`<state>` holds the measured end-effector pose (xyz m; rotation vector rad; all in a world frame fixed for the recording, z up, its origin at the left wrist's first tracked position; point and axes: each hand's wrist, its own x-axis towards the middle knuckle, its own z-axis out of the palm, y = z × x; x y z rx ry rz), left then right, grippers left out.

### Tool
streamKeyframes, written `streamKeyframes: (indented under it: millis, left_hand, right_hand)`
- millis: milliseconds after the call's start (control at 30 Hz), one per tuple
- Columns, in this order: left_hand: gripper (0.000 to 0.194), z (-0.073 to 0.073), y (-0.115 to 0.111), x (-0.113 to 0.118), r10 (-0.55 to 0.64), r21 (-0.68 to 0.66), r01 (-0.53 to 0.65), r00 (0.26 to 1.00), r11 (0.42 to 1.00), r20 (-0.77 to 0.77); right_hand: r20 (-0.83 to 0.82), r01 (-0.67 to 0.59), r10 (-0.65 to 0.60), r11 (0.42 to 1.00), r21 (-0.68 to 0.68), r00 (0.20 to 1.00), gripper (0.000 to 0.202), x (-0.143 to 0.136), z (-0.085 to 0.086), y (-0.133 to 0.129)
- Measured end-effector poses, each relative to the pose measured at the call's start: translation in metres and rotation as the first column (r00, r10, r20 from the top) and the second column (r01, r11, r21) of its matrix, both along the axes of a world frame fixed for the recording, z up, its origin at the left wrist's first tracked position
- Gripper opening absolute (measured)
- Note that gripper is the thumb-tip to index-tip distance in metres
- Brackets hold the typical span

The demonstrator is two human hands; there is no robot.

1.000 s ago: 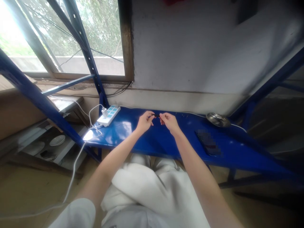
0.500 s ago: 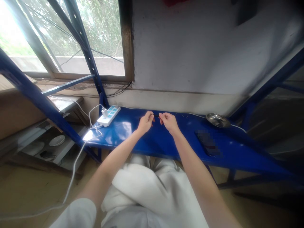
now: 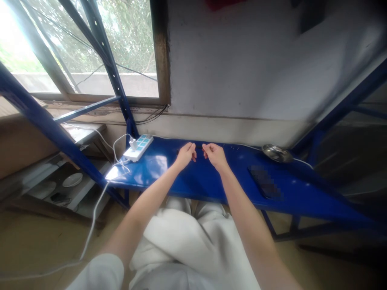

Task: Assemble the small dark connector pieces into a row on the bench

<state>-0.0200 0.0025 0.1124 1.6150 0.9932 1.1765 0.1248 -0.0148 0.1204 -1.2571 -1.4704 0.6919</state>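
Note:
Above the blue table, my two hands face each other a short gap apart. My left hand is pinched, thumb against fingers, at the end of a thin dark piece that spans the gap. At its other end, my right hand pinches in the same way. The piece is too small and dark to name. Behind my right hand, several tiny slim bits lie near the table's back edge.
A white power strip with a plug and cable sits at the table's left end. To the right are a shiny metal bowl and a dark, partly blurred flat object. Blue rack posts rise at the side.
Both hands stay in nearly the same place. The fingers of my left hand have shifted slightly, with the lower ones curled a little differently.

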Motion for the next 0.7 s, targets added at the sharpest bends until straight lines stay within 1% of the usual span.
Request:
streamKeyframes:
  millis: [100, 200, 367, 500, 600, 700]
  left_hand:
    - [0.035, 0.004, 0.001, -0.001, -0.058, -0.125, 0.064, 0.997, 0.99, 0.057]
    - [0.033, 0.007, 0.002, -0.003, -0.078, -0.218, 0.102, 0.99, 0.971, 0.117]
    - [0.031, 0.007, 0.004, -0.006, -0.089, -0.289, 0.139, 0.98, 0.947, 0.179]
    - [0.033, 0.005, 0.009, -0.008, -0.089, -0.34, 0.16, 0.972, 0.927, 0.216]
    - [0.035, 0.003, 0.013, -0.01, -0.097, -0.423, 0.219, 0.952, 0.879, 0.291]
    - [0.035, 0.001, 0.014, -0.014, -0.123, -0.49, 0.261, 0.947, 0.832, 0.297]
  right_hand:
    - [0.03, 0.014, -0.013, 1.0, -0.011, 0.999, 0.045, 0.0, 0.0, -0.001]
    - [0.062, 0.018, -0.017, 1.0, -0.008, 0.998, 0.044, -0.001, 0.002, -0.003]
    - [0.098, 0.01, -0.013, 0.999, 0.031, 0.995, 0.042, -0.003, 0.002, -0.007]
    - [0.23, 0.039, -0.061, 0.994, 0.1, 0.971, 0.041, -0.004, 0.002, -0.01]
    - [0.362, 0.039, -0.097, 0.985, 0.165, 0.927, 0.038, -0.005, 0.003, -0.012]
    - [0.473, 0.009, -0.103, 0.98, 0.198, 0.875, 0.034, -0.004, 0.001, -0.011]
